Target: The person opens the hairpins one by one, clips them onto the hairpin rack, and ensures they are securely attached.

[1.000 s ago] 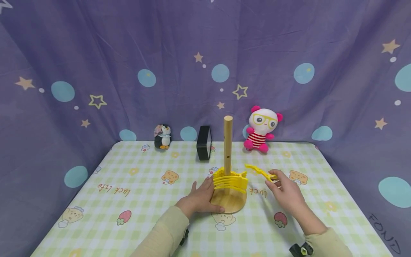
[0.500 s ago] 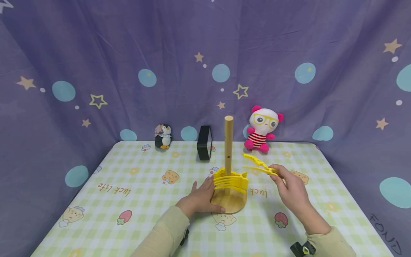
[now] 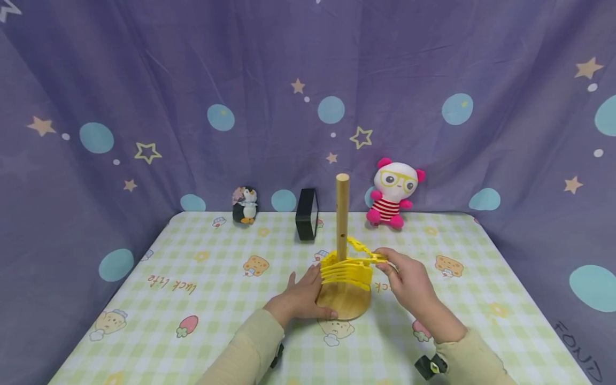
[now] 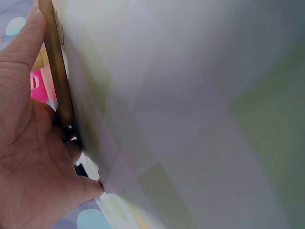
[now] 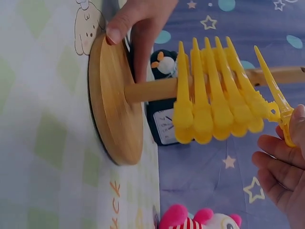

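A wooden stand has an upright post [image 3: 342, 208] on a round base [image 3: 348, 306]. Several yellow hair clips [image 5: 221, 112] are clamped one above another on the lower post. My left hand [image 3: 299, 297] holds the left side of the base, its thumb lying on the front rim. My right hand [image 3: 410, 280] pinches the tail of one more yellow hair clip [image 5: 272, 83], keeping its jaws spread. In the head view those jaws reach toward the post just above the stacked clips. The left wrist view shows my left palm and fingers along the base edge [image 4: 57, 71].
Behind the stand stands a black clock [image 3: 305, 215]. A penguin toy [image 3: 246, 206] sits at the back left, a pink and white panda plush [image 3: 394, 187] at the back right. A checked cloth [image 3: 216, 299] covers the table; a purple curtain [image 3: 269, 64] hangs behind.
My right hand first squeezed its hair clip, spreading the jaws, and then moved left with it to the post. My left hand and the stand have stayed in place.
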The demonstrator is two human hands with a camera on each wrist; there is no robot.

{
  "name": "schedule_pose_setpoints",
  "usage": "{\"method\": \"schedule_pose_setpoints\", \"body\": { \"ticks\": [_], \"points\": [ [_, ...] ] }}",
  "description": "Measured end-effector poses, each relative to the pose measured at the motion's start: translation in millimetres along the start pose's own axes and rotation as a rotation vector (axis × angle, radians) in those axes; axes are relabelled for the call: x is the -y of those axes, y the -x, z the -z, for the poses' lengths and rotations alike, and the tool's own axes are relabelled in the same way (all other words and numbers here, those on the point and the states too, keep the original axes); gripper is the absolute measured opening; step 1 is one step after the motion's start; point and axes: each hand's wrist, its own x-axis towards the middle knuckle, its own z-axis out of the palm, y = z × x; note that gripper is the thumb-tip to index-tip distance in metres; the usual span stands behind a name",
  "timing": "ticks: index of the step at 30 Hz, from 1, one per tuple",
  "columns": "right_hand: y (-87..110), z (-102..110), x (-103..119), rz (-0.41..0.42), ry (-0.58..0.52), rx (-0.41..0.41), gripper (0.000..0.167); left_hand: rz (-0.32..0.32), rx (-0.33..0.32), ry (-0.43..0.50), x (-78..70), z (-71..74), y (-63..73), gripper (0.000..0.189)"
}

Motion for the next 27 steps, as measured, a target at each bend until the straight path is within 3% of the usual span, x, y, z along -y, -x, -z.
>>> {"method": "schedule_pose_setpoints", "body": {
  "ticks": [7, 17, 22, 27],
  "points": [
    [-10.0, -11.7, 7.5, 0.052, -0.026, 0.077, 0.028, -0.005, -0.005, 0.005, 0.7, -4.3, -2.8, 0.112],
    [-15.6, -9.4, 10.5, -0.029, -0.096, 0.243, 0.027, -0.013, -0.016, 0.002, -1.6, -1.7, -0.2, 0.11],
    [-11.5, -4.0, 8.1, -0.098, -0.136, 0.317, 0.047, -0.014, -0.024, -0.008, 0.0, -1.4, 0.1, 0.112],
    [-5.9, 0.3, 2.6, -0.14, -0.137, 0.295, 0.058, -0.016, -0.022, -0.005, 1.9, -1.9, -1.3, 0.112]
  ]
}}
